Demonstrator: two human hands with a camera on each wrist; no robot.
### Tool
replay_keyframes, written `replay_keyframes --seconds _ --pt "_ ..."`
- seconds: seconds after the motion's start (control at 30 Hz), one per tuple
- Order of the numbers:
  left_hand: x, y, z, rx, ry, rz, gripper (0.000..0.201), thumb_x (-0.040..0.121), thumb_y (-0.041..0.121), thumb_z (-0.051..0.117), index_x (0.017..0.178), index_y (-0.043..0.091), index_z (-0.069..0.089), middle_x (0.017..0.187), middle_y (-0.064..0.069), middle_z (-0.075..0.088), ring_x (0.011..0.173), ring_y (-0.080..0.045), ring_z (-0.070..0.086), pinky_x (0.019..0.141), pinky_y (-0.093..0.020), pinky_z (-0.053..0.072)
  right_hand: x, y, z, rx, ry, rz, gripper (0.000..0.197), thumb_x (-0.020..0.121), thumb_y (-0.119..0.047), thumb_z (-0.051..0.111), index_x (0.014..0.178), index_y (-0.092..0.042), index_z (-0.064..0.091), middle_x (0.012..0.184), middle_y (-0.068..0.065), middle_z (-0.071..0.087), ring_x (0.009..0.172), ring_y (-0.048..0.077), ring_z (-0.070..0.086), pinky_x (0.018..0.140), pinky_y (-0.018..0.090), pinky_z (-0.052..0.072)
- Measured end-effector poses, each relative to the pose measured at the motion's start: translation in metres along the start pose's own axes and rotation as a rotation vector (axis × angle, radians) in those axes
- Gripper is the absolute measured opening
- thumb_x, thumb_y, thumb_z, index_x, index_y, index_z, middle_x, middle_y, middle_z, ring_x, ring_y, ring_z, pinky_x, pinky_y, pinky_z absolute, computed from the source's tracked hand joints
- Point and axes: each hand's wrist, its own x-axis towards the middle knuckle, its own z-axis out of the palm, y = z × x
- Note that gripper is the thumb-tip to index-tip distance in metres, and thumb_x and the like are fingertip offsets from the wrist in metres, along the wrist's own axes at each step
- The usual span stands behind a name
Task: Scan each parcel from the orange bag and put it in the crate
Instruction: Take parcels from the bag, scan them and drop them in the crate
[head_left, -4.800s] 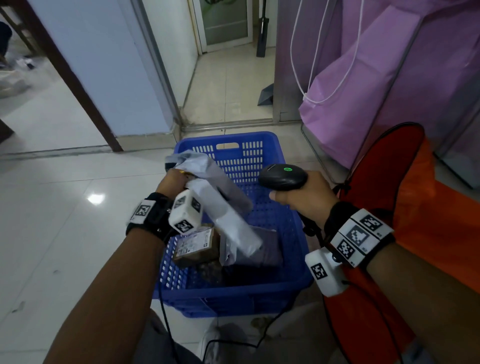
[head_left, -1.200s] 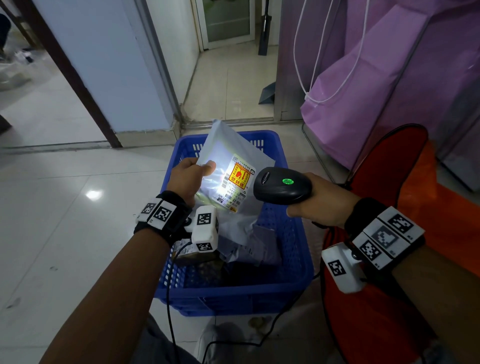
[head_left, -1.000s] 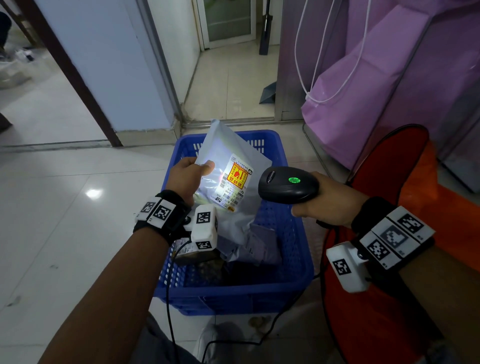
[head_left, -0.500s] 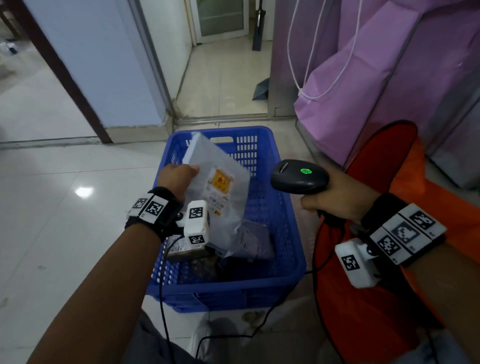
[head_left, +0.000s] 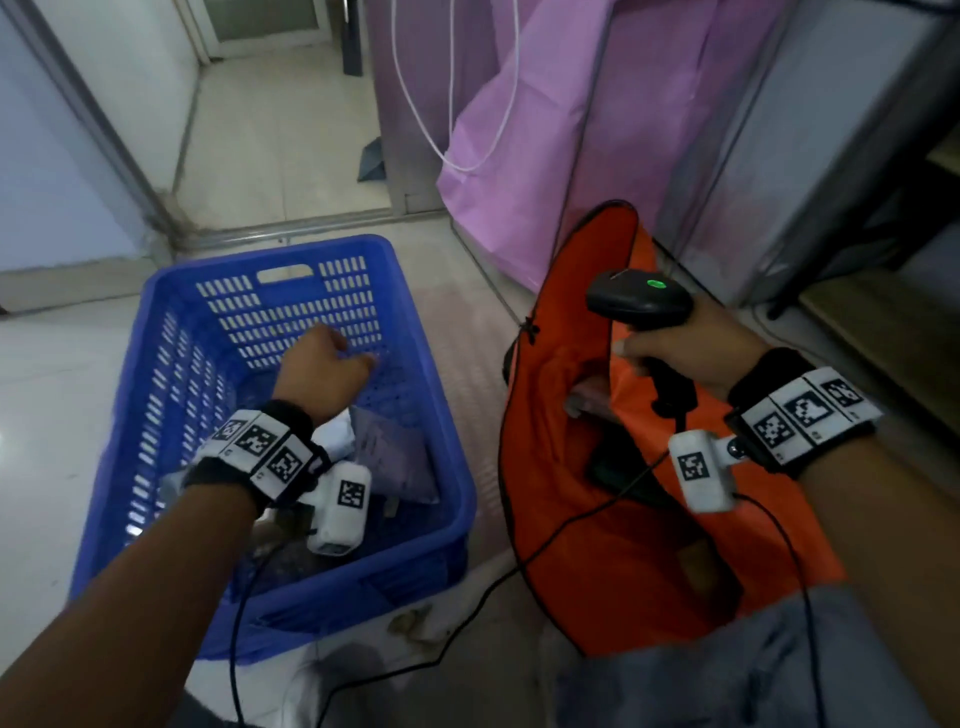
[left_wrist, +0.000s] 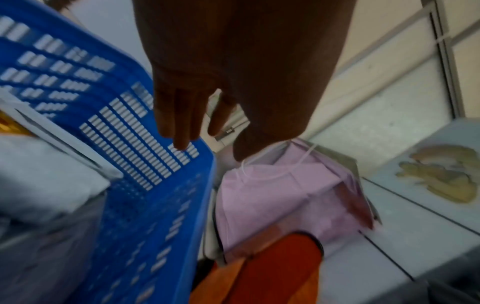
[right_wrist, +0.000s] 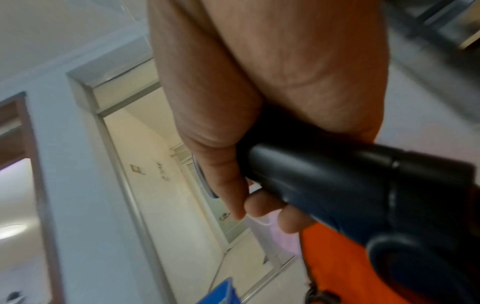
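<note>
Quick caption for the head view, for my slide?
Empty left hand over the blue crate of parcels; right hand holds the scanner above the orange bag.

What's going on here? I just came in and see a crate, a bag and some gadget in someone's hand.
A person is scanning parcels and dropping them into the blue crate. The left hand is empty, fingers loose, hanging over the crate, where several parcels already lie. The right hand grips a black scanner with its green light on, held above the open orange bag. Something more lies inside the bag, too dim to make out.
</note>
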Motion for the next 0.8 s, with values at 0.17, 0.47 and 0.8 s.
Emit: replay_keyframes --seconds 0.17,0.47,0.8 --pt "-0.02 0.051 0.098 -0.254 -0.404 0.023 0.011 0.091 0.015 0.066 0.082 0.008 0.067 0.08 -0.016 0.074 0.068 -0.024 0.067 0.064 -0.032 0.052 0.002 0.041 -0.059 0.0 0.181 0.054 0.016 0.077 0.003 0.08 0.084 -0.007 0.07 0.058 0.007 0.064 0.05 0.016 0.059 0.057 0.028 0.055" --pt "-0.077 0.075 0.338 -0.03 -0.976 -0.002 0.025 0.101 0.01 0.051 0.086 0.003 0.068 0.086 -0.017 0.067 0.1 -0.04 0.066 0.075 -0.037 0.052 0.013 0.095 -0.06 -0.195 0.218 -0.021 0.014 0.071 -0.005 0.082 0.081 -0.008 0.071 0.068 0.009 0.065 0.064 0.017 0.06 0.062 0.04 0.056" --pt "-0.156 0.044 0.488 0.067 -1.095 -0.011 0.056 0.102 0.034 0.047 0.145 -0.001 0.046 0.147 -0.021 0.05 0.135 -0.032 0.05 0.108 -0.034 0.038 0.037 0.118 -0.044 -0.406 0.133 -0.043 0.026 0.064 -0.019 0.078 0.056 -0.021 0.053 0.056 0.005 0.057 0.056 0.01 0.052 0.057 0.036 0.049"
